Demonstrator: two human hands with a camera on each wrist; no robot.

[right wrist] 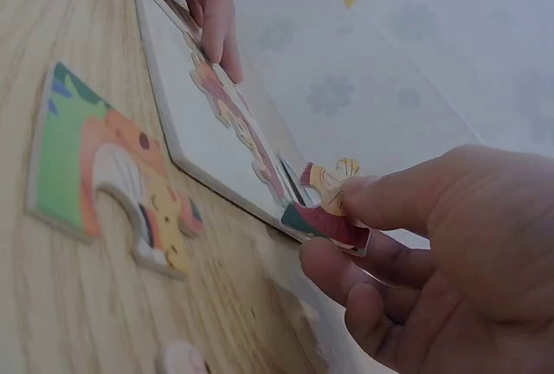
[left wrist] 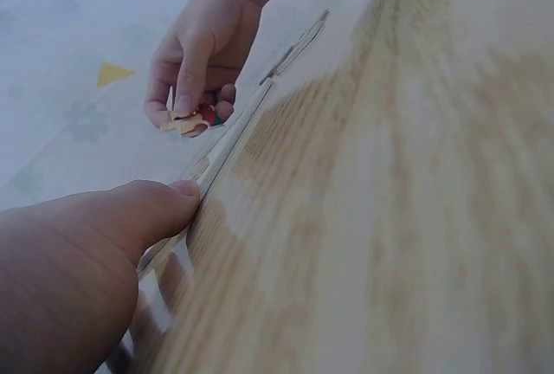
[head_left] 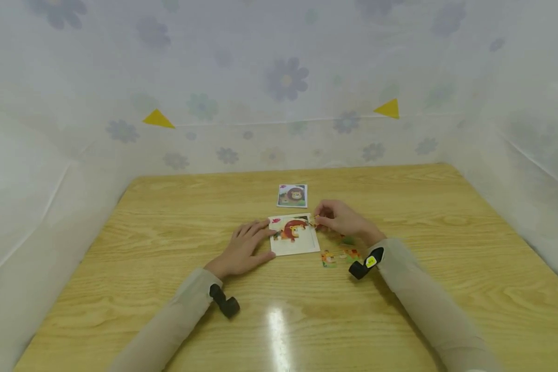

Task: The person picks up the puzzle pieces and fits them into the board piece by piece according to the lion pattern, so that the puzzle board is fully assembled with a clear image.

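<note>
Midway between the side edges of the desk (head_left: 214, 330), a square white puzzle tray (head_left: 307, 247) is touched at its left edge by the left hand (head_left: 246, 245), fingers spread, presumably for steadiness. Near its far right corner, a dark-red, yellow and green puzzle piece (right wrist: 327, 221) is pinched in the fingers of the right hand (head_left: 341, 217), seemingly for fine control. No writing is legible.

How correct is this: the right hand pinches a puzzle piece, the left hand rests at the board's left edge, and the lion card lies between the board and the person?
Not quite: the lion card lies beyond the board, not on its near side, as the head view shows. The right hand pinching a puzzle piece and the left hand at the board's left edge are right.
</note>
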